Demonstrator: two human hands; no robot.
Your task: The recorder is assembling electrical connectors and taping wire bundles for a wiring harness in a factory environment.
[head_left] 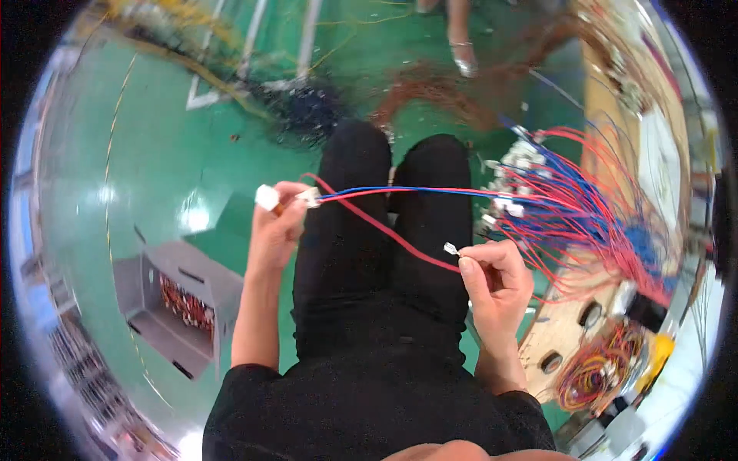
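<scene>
My left hand (278, 223) is pinched at the height of my thighs, holding a white plastic connector (310, 197) with a blue and a red wire running from it to the right. A second white connector (267, 197) sits at the same fingertips. Between my hands a thicker red wire (384, 231) sags across my lap, its left end looping beside the left fingers. My right hand (500, 288) pinches this wire's other end between thumb and index finger. A small white or metallic tip (450, 248) sticks out to the left of those fingertips.
On the right, a wooden bench (557, 338) carries a big bundle of red and blue wires (584, 207) with white connectors. Nearer lies a coil of coloured wire (603, 365). A grey box (181, 300) stands on the green floor at left. Wire heaps (307, 107) lie ahead, near another person's foot (463, 58).
</scene>
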